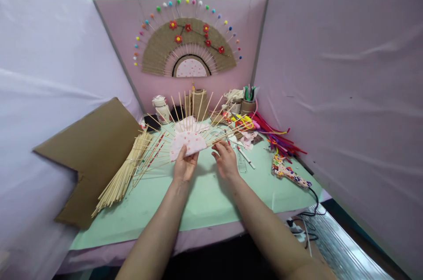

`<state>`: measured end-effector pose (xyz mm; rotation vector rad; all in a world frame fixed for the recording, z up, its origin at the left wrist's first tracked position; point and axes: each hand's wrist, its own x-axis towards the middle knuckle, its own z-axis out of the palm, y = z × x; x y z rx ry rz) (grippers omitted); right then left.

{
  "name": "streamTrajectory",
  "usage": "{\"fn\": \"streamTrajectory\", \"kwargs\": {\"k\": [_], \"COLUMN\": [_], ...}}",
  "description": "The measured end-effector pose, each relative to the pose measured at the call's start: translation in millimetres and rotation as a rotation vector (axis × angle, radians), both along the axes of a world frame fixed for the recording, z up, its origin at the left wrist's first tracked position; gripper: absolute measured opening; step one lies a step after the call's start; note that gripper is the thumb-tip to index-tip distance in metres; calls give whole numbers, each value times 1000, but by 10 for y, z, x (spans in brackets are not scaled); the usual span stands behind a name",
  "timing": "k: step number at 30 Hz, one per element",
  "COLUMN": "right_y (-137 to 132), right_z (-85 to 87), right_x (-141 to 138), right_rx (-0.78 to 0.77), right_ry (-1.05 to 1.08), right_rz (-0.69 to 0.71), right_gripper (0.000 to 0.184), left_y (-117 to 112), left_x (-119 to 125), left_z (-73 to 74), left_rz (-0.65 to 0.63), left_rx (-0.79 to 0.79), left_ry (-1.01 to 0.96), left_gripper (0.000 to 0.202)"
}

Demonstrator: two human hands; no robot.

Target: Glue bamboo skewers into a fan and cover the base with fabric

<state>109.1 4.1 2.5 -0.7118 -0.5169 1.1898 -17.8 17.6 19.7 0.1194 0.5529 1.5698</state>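
My left hand (186, 166) grips the pink-patterned half-round base of a stick fan (187, 142) by its lower edge, thumb in front. Thin wooden sticks spread out from behind that base to the left, up and right. Beside the lowest sticks on the right is my right hand (226, 160), its fingers loosely curled with a gap between thumb and forefinger. Those fingertips come close to the sticks; whether they touch cannot be seen. Behind the base lies crumpled pink-patterned cloth or paper (187, 123).
Left are a stick bundle (127, 167) and brown cardboard (95, 152). Right lie a glue gun (288, 173), pipe cleaners (277, 137), yellow scissors (245, 121) and a marker (246, 158). At the back stand a white bottle (161, 107) and twine (199, 103). A decorated fan (190, 46) hangs above.
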Motion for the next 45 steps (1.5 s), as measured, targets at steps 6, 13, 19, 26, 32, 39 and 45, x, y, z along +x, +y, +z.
{"fn": "streamTrajectory", "kwargs": {"k": [6, 13, 19, 26, 32, 39, 45], "right_y": [-1, 14, 20, 21, 22, 7, 9], "right_z": [-8, -26, -27, -9, -12, 3, -3], "right_x": [-34, -22, -22, -20, -23, -32, -28], "right_rx": [-17, -31, -17, -1, 3, -15, -40], "right_ry": [-32, -35, -11, 35, 65, 44, 12], "right_rz": [-32, -70, -87, -75, -63, -2, 4], "right_gripper": [26, 29, 27, 28, 27, 24, 23], "left_y": [-45, -59, -85, -106, -123, -122, -122], "left_x": [36, 36, 49, 62, 67, 73, 78], "left_z": [-42, -41, -54, -52, -64, -79, -82], "left_rz": [-14, -7, -32, -41, -55, -41, -48], "left_rx": [9, 20, 32, 37, 68, 83, 89], "left_ry": [10, 30, 40, 49, 50, 35, 45], "left_gripper": [27, 30, 34, 26, 20, 20, 18]}}
